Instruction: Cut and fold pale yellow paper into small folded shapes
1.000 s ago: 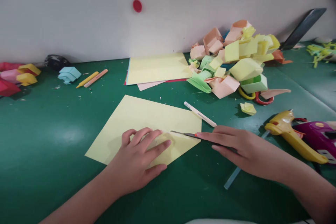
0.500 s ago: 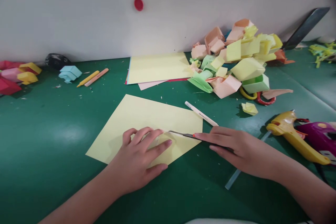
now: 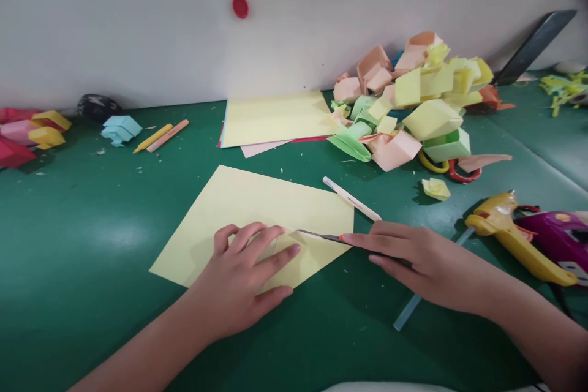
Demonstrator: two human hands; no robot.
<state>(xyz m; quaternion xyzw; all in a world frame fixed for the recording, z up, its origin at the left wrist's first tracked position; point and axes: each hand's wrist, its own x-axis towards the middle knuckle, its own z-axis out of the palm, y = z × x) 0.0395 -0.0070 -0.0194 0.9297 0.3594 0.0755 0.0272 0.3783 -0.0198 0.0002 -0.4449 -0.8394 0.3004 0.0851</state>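
A pale yellow sheet of paper (image 3: pixel 239 196) lies at an angle on the green table. My left hand (image 3: pixel 250 269) rests on it with the fingers spread, and a clear straight edge shows faintly beneath them. My right hand (image 3: pixel 427 263) grips a slim dark cutter (image 3: pixel 333 237) with an orange spot; its blade tip touches the paper just right of my left fingertips. A white pen (image 3: pixel 351 198) lies across the sheet's right corner, close to my right hand.
Folded paper pieces (image 3: pixel 434 119) are heaped at the back right, by scissors handles (image 3: pixel 463 173). A yellow glue gun (image 3: pixel 509 226) with a glue stick (image 3: pixel 407 313) lies right. Stacked paper (image 3: pixel 275 119) is at the back; two markers (image 3: pixel 158 136) and blue folded paper (image 3: pixel 122 128) lie left.
My right hand and the cutter have shifted very slightly to the right. My left hand and the sheet look unmoved.
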